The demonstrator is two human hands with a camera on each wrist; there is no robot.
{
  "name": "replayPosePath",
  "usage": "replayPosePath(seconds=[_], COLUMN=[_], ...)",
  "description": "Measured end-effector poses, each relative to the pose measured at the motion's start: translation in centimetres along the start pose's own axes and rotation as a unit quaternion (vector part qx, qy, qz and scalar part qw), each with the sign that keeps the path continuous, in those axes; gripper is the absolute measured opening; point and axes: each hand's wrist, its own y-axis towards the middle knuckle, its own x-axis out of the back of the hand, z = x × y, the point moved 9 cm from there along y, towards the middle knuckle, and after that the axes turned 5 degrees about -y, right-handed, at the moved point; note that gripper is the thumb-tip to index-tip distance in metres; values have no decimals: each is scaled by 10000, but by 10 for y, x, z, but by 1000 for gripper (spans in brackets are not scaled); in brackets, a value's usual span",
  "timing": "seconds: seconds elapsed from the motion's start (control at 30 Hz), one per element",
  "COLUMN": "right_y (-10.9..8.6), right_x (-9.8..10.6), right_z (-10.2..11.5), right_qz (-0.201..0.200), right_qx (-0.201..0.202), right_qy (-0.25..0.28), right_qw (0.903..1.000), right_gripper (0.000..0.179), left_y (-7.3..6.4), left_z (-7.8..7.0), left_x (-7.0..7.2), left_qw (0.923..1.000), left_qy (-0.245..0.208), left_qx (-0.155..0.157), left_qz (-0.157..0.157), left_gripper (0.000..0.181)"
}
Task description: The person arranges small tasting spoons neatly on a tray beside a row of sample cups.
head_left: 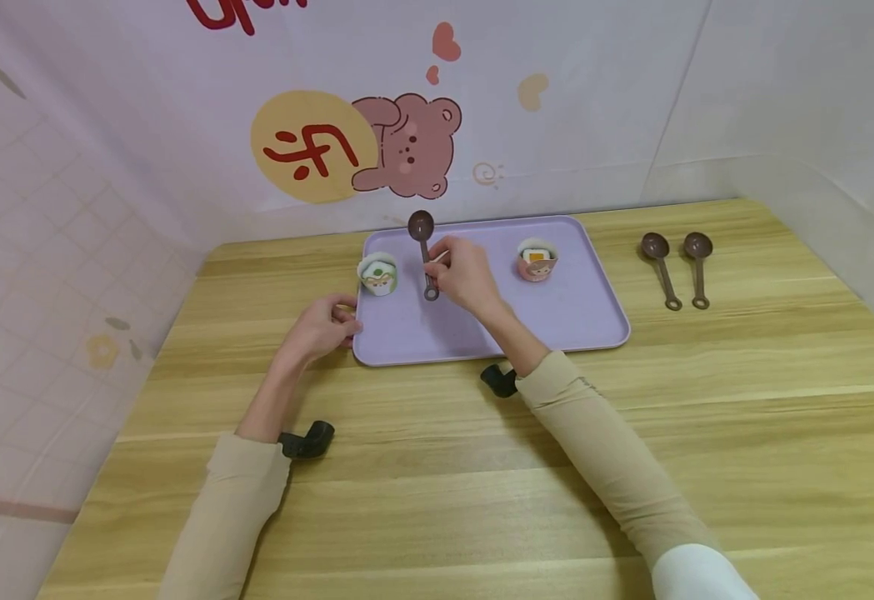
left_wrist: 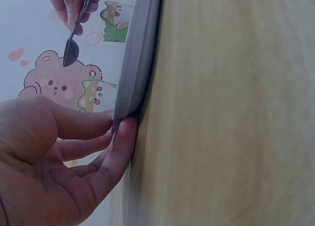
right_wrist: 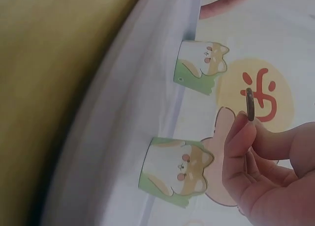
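Observation:
My left hand point(head_left: 320, 329) pinches the left rim of a lilac tray point(head_left: 459, 333), thumb above and a finger beneath in the left wrist view. Over the tray, my right hand point(head_left: 466, 271) holds a brown measuring spoon point(head_left: 421, 225) by its handle, the bowl pointing away toward the wall. Only the handle's end shows in the right wrist view. On the tray's left stands a green-and-white paper cup point(head_left: 379, 282) with white and green contents. A pinkish paper cup point(head_left: 536, 267) with white and orange contents stands right of my right hand.
Two more brown measuring spoons, a left one point(head_left: 656, 247) and a right one point(head_left: 698, 247), lie right of the tray on the wooden table point(head_left: 422, 483). Behind is a white wall cloth printed with a pink bear point(head_left: 414, 146). Dark wrist mounts jut out beside both forearms.

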Motion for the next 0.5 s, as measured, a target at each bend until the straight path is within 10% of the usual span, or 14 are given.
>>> replayPosePath(seconds=[0.5], right_y=[7], right_x=[-18], right_z=[13], right_qz=[76], right_qx=[214], right_qy=[-1326], right_qw=[9909], right_gripper=[12], left_y=[-1], left_z=[-2], left_x=[1], left_qw=[10000], left_qy=[-59], left_qx=[15], left_qz=[11], left_gripper=[47])
